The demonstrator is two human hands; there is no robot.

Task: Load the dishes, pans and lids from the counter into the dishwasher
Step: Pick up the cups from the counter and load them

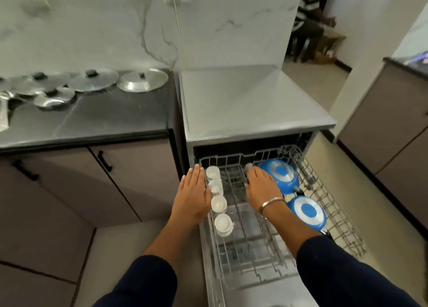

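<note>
The dishwasher's wire rack (338,216) is pulled out over the open door. Two blue pans lie upside down in its right side, one at the back (281,173), one nearer (308,210). Several white cups (218,203) stand inverted in a row along the left side. My left hand (192,195) hovers flat, fingers straight, over the rack's left edge beside the cups. My right hand (262,187), with a metal bangle on the wrist, is spread above the rack's middle, next to the back pan. Neither hand holds anything. Several steel lids (142,79) lie on the dark counter (97,119) at the left.
A grey worktop (250,102) covers the dishwasher, with a marble wall behind it. Brown cabinet doors (69,188) sit under the counter. Another cabinet (389,130) stands at the right across a floor gap. A person sits in the far doorway (310,21).
</note>
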